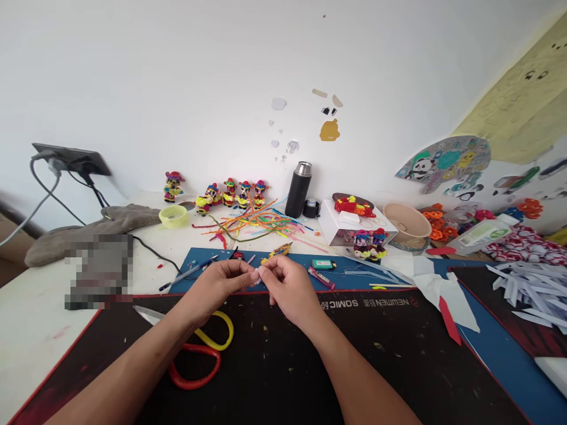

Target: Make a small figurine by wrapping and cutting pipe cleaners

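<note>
- Two bare hands of yours meet over the far edge of the black desk mat, near its middle.
- Left hand: your thumb and forefinger pinch a small white piece; it's too small to tell its shape or material.
- Right hand: your thumb and forefinger press together at the same piece, tips touching or nearly touching the left ones.
- Progress, judged: mid-work on this piece. It's up in your fingertips, not set down, not joined to any figurine. What's left on it can't be told.
- Done, by the look: a row of figurines along the white desk's back edge, and two more figurines by the front of the white box; all seem assembled.
- Scissors lie on the black mat's left side, partly under your left forearm, neither hand on them.
- Blue mat, past the black mat's far edge: yellow utility knife just beyond your fingers, pink tube beside your right hand, pen near the left corner.
- Loose stock: coloured fuzzy stems toward the desk's back edge; white paper strips heaped at the far right.
</note>
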Available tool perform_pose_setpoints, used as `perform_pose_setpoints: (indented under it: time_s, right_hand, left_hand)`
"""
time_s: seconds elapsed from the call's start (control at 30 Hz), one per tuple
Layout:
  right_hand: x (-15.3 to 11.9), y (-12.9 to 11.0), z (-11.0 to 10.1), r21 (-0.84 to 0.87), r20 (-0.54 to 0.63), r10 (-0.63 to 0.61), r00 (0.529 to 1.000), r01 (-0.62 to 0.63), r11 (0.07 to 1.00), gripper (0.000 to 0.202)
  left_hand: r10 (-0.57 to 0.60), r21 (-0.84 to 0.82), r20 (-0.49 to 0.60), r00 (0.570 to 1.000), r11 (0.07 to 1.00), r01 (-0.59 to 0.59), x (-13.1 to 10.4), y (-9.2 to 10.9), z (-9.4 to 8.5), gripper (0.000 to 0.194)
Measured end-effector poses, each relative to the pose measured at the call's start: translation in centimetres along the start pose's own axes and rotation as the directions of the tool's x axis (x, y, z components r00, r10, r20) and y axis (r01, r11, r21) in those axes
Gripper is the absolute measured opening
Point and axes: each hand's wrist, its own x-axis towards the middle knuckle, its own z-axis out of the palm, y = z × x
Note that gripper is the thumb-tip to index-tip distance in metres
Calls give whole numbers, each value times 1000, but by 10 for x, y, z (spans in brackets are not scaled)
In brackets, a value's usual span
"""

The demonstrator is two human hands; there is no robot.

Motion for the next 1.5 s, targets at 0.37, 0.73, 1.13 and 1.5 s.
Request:
perform_pose_setpoints:
  time_s: [0.37, 0.73, 1.13, 1.5]
  right_hand:
    - [2, 3, 0, 81, 30, -9, 1000, 6, 997, 15]
    - [1, 2, 1, 64, 3, -3, 1000, 3, 998, 18]
    - [1, 3, 1, 176, 54, -6, 999, -4, 984, 27]
    - [1, 3, 0, 125, 43, -12, 999, 6, 992, 25]
  left_hand:
    - [-8, -45, 14, 1000, 999, 9, -2, 4, 2, 38]
    - [-7, -47, 25, 1000, 999, 8, -3, 9, 4, 37]
    - [29, -21, -27, 999, 999, -29, -2, 6, 1, 42]
    - [11, -29, -16, 1000, 1000, -12, 1, 0, -1, 39]
